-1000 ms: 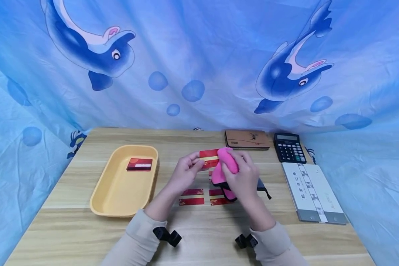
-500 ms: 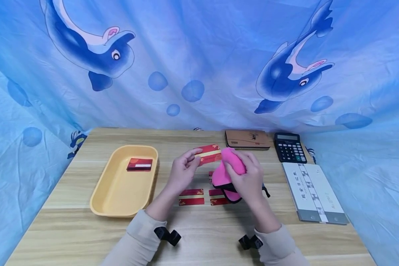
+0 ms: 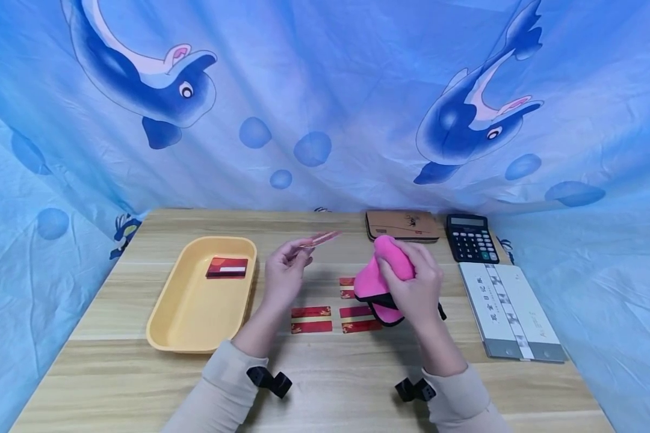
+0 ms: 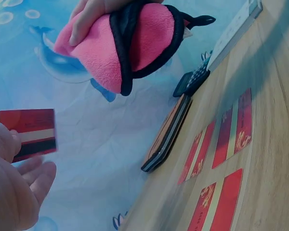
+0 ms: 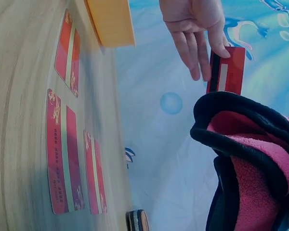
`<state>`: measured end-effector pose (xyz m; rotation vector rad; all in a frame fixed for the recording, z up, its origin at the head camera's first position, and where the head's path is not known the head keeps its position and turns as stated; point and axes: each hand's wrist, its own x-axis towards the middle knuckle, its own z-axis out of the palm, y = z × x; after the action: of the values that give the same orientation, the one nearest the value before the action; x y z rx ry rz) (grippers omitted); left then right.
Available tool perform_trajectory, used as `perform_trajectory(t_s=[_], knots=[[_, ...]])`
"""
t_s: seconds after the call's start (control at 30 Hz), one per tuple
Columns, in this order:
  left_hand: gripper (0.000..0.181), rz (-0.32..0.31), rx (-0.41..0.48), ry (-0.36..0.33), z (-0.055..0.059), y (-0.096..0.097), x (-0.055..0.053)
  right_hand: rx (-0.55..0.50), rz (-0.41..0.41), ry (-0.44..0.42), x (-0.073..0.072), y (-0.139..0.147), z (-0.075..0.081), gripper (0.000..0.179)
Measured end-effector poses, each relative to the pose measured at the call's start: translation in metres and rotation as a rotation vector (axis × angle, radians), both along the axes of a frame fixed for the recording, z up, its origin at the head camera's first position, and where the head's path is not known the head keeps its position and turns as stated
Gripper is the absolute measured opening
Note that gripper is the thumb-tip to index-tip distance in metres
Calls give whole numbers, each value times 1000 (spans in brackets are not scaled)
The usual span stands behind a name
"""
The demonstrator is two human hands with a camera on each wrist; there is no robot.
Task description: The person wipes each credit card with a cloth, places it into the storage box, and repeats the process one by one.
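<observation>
My left hand [image 3: 285, 273] pinches a red bank card [image 3: 322, 239] between thumb and fingers, raised above the table and tilted nearly edge-on in the head view. The left wrist view shows that card's back [image 4: 36, 120], with a white strip and a dark magnetic stripe. A folded pink cloth [image 3: 369, 279] with black edging is bunched in the grip of my right hand [image 3: 419, 282]. Cloth and raised card are apart in the head view. Below them on the table lie three red-and-gold cards [image 3: 311, 320], one partly covered by the cloth in that view.
A yellow tray [image 3: 195, 316] stands at the left with one red card [image 3: 227, 265] inside. At the back right lie a brown zip wallet [image 3: 403, 225] and a black calculator [image 3: 472, 240]. Nearer on the right is a white-and-grey notebook [image 3: 511, 313]. A blue dolphin-print curtain [image 3: 314, 90] surrounds the table.
My left hand has drawn the card left, away from the cloth, and turned it from face-on to edge-on. My right hand has moved right with the cloth, uncovering more of the cards below.
</observation>
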<state>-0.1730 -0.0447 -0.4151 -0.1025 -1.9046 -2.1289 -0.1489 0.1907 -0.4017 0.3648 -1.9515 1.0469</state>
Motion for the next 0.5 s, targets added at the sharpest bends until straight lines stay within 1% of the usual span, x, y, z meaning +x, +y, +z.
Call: perform_trajectory(t_s=[0.07,0.17,0.27,0.37,0.43,0.5], knots=[[20,35,16,-21,0,-1,0,0,9,11,-1,-1,0,37],[23,51,63,-79,1,-3,0,1,21,24,-1,-2,0,38],[23,35,127,-150,2,-2,1,6,32,26,-1,-5,0,39],[24,11,155,-202,2,1,2,10,51,20,0,-10,1,39],[24,-8,153,-220,2,5,4,18,68,16,0,-14,2,39],[25,-36,143,-221,1,8,6,29,84,11,-1,-18,3,39]])
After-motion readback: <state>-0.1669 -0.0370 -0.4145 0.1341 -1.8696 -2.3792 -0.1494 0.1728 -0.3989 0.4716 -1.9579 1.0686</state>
